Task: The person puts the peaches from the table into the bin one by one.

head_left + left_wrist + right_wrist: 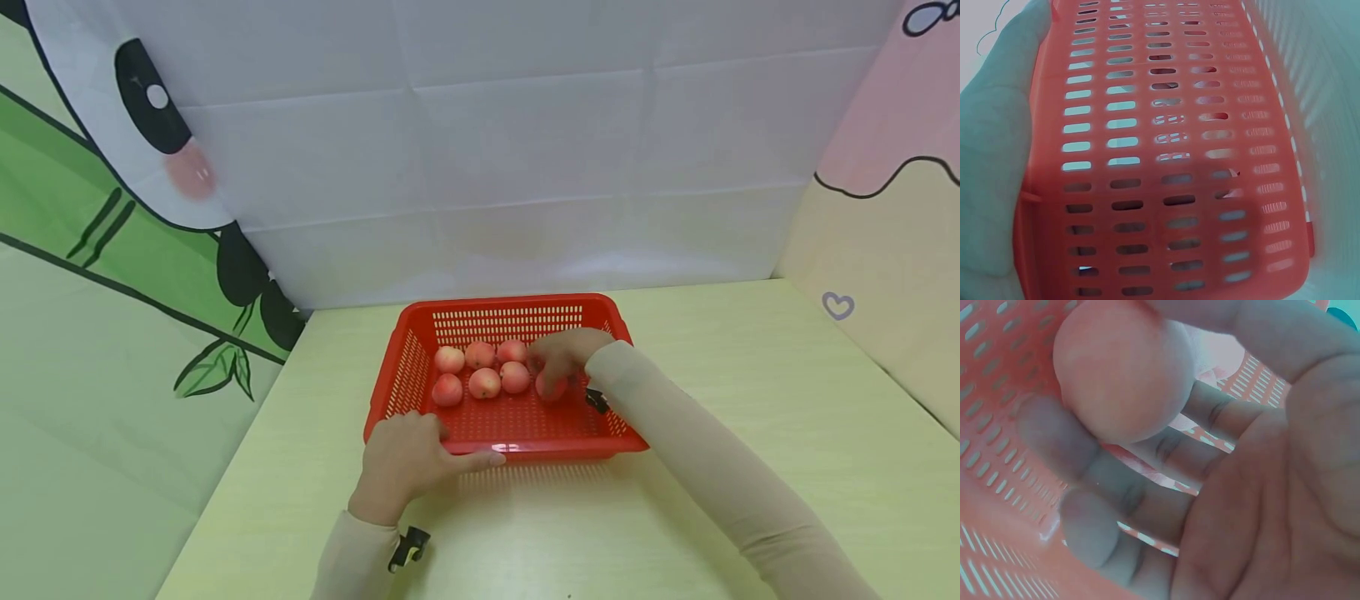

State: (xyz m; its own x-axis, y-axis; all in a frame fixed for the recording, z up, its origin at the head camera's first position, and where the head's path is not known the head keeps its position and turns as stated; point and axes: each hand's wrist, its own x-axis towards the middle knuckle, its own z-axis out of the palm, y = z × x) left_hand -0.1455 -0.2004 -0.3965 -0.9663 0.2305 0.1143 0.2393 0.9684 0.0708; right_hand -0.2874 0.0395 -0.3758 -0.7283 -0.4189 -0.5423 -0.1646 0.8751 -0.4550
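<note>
In the head view a red plastic basket [502, 454] with slotted walls stands on the table and holds several red-and-yellow peaches [484, 383] in two rough rows. My right hand [566, 354] reaches inside at the right end, its thumb and fingers around a peach [1125, 372], seen closely in the right wrist view. My left hand [408, 458] grips the near rim toward its left corner, the thumb lying along the rim and the other fingers reaching over it, partly hidden. In the left wrist view that hand [997, 144] lies along the edge beside the slotted wall [1141, 181].
The basket rests on a pale yellow-green table [750, 375], close to a white cloth backdrop [525, 167] behind it. Printed cloth panels [877, 275] rise at the table's sides. A small black clip [409, 547] hangs at the left cuff.
</note>
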